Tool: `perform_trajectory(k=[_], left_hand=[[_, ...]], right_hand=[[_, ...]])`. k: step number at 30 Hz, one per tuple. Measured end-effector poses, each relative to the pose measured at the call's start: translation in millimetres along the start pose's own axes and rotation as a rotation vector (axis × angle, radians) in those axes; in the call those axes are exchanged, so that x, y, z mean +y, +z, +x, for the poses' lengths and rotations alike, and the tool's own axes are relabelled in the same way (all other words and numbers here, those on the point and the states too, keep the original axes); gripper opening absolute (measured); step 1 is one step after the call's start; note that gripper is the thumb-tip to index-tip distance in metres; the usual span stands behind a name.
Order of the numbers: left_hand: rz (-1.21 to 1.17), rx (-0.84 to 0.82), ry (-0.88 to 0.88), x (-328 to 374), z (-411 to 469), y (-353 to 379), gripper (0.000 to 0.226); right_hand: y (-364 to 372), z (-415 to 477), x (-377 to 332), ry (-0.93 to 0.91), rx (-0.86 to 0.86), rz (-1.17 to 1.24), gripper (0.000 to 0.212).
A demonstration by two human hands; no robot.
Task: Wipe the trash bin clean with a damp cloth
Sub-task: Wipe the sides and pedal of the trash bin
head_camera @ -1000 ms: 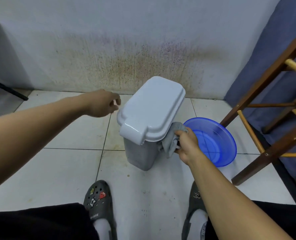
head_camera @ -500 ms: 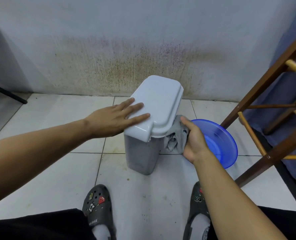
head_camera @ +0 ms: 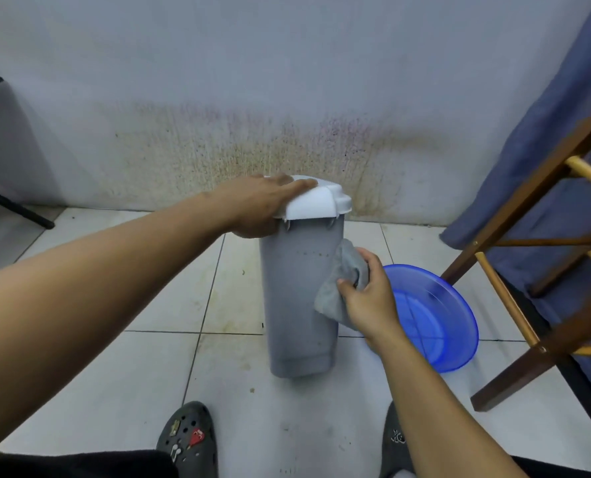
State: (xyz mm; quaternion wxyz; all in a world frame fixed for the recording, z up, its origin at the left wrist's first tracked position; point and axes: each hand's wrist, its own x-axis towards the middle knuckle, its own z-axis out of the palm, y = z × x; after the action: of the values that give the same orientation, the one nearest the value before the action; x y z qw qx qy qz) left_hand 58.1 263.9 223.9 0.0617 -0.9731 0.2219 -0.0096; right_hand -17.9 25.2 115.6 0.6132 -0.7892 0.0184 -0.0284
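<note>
A grey trash bin (head_camera: 295, 298) with a white lid (head_camera: 316, 201) stands on the tiled floor, tipped back away from me so its front wall faces me. My left hand (head_camera: 257, 205) lies flat on the lid's left side, fingers spread, with the thumb over the bin's rim. My right hand (head_camera: 366, 298) is shut on a grey cloth (head_camera: 340, 284) and presses it against the bin's right wall, about halfway up.
A blue plastic basin (head_camera: 449, 326) sits on the floor right of the bin, just behind my right hand. A wooden chair frame (head_camera: 515, 298) with blue fabric stands at the far right. The stained wall (head_camera: 252, 146) is close behind. My grey clogs (head_camera: 187, 439) are at the bottom.
The bin has been tilted back away from me, showing its front wall. My left hand moved further up over the lid. The cloth in my right hand slid down along the bin's right side.
</note>
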Motion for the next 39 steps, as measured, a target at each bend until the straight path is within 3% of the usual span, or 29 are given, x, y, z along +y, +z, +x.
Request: perform_trajectory(k=[6, 9, 17, 20, 25, 28, 31, 39], left_hand=[[-0.041, 0.001, -0.05, -1, 16, 2, 0.096], [-0.122, 0.09, -0.043, -3, 20, 5, 0.082], [-0.212, 0.065, -0.032, -18, 31, -2, 0.075], [-0.292, 0.058, -0.062, -23, 40, 2, 0.071], [-0.429, 0.046, -0.151, -30, 48, 9, 0.088], [-0.49, 0.068, -0.156, -35, 50, 10, 0.076], [-0.515, 0.06, -0.157, -40, 53, 11, 0.07], [-0.535, 0.052, -0.154, -36, 60, 6, 0.066]], right_hand=[[7, 11, 4, -0.02, -0.004, -0.014, 0.057], [8, 18, 4, -0.075, -0.003, -0.112, 0.058], [12, 52, -20, -0.587, -0.018, -0.666, 0.076], [18, 64, -22, -0.588, -0.055, -0.809, 0.077], [23, 60, 1, -0.632, -0.119, -0.889, 0.073], [22, 44, 28, -0.684, -0.165, -0.971, 0.069], [22, 34, 42, -0.705, -0.211, -0.991, 0.086], [48, 78, -21, -0.747, -0.052, -0.974, 0.071]])
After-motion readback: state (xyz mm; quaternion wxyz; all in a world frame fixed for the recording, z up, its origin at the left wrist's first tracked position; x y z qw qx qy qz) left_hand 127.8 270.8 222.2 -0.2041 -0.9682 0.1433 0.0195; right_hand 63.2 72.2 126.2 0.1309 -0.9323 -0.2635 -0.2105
